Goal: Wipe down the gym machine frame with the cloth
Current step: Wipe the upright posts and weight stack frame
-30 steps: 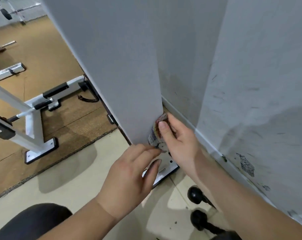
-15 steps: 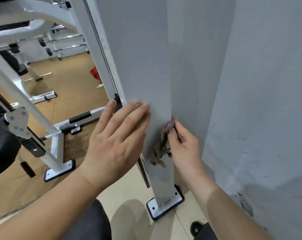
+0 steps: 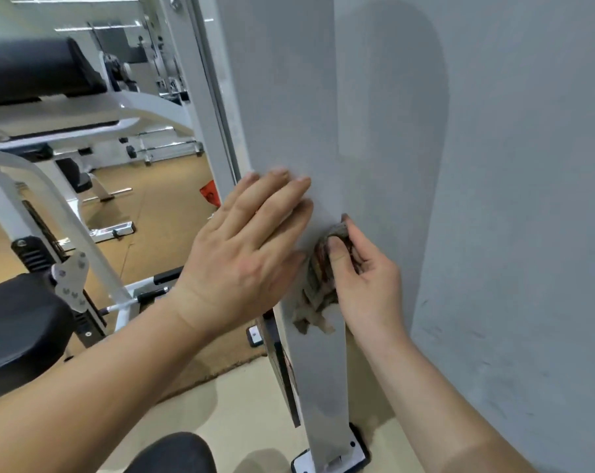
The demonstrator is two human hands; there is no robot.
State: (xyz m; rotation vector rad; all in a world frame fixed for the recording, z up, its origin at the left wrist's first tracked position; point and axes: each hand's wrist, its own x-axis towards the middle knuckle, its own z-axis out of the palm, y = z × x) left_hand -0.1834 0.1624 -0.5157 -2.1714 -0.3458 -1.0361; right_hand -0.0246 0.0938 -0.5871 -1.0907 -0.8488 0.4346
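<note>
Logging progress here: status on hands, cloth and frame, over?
Left hand flat on frame upright. Right hand grips cloth against its right edge. Wall tight beside upright.

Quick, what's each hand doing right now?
Left hand: open, fingers flat on the machine frame.
Right hand: closed, holding the cloth against the machine frame.

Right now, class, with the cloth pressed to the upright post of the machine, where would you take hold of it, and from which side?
Take the cloth by its bunched upper part, coming from the right edge of the post, as the right hand does. There it is thick and sits at the edge; its lower end hangs loose and ragged.
</note>
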